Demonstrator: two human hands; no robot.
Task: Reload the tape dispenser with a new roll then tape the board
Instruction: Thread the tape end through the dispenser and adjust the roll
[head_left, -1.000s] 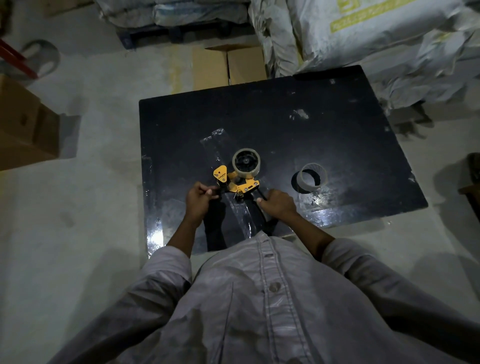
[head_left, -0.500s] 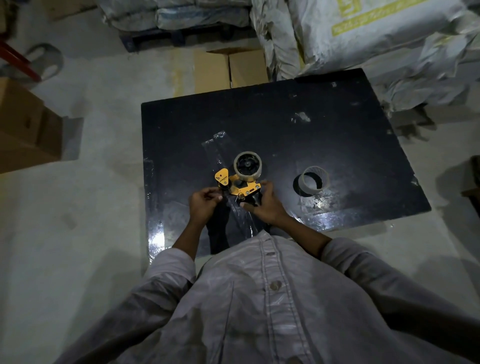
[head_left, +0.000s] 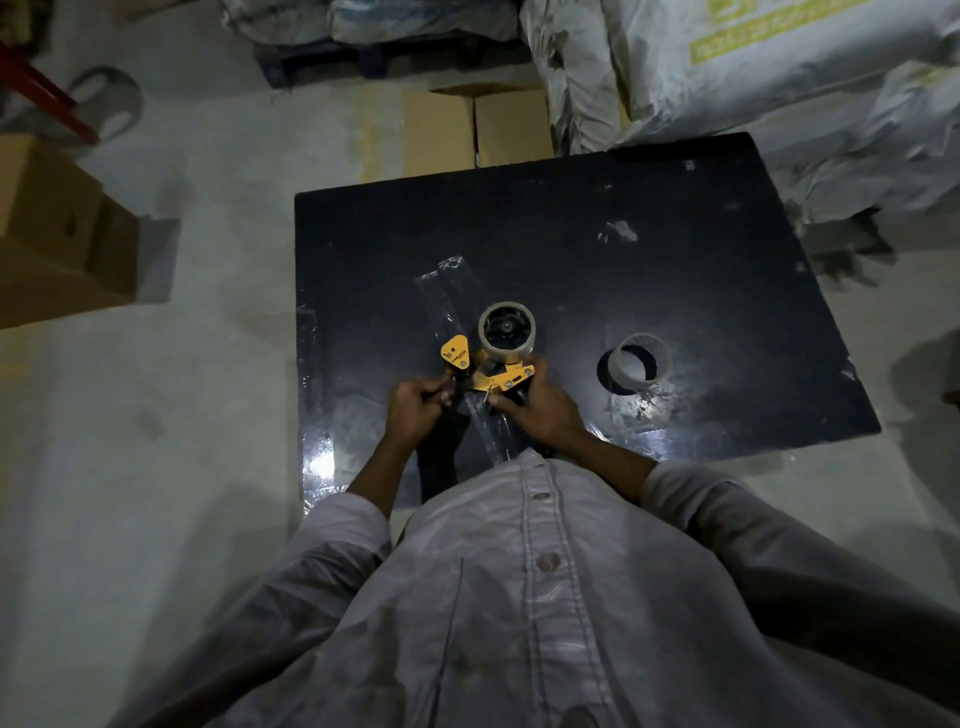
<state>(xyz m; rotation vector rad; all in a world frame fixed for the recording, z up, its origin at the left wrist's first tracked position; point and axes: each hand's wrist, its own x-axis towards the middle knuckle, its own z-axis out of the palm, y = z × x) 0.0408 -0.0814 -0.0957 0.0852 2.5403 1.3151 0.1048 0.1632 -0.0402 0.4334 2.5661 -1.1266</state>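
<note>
Tape dispenser (head_left: 485, 371): held over the near edge of the board (head_left: 571, 249). Right hand (head_left: 540, 410) wrapped around the handle, left hand (head_left: 415, 405) pinched at the front end. Probably light and rigid; best gripped by the handle. Yellow frame. Roll (head_left: 506, 330) mounted, clear, likely sticky. Beyond, an empty core (head_left: 641, 361).

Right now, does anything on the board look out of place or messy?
Yes. A loose ring, seemingly a spent core, lies on the board right of the dispenser. A crinkled tape strip runs slantwise on the board, partly under the dispenser.
</note>
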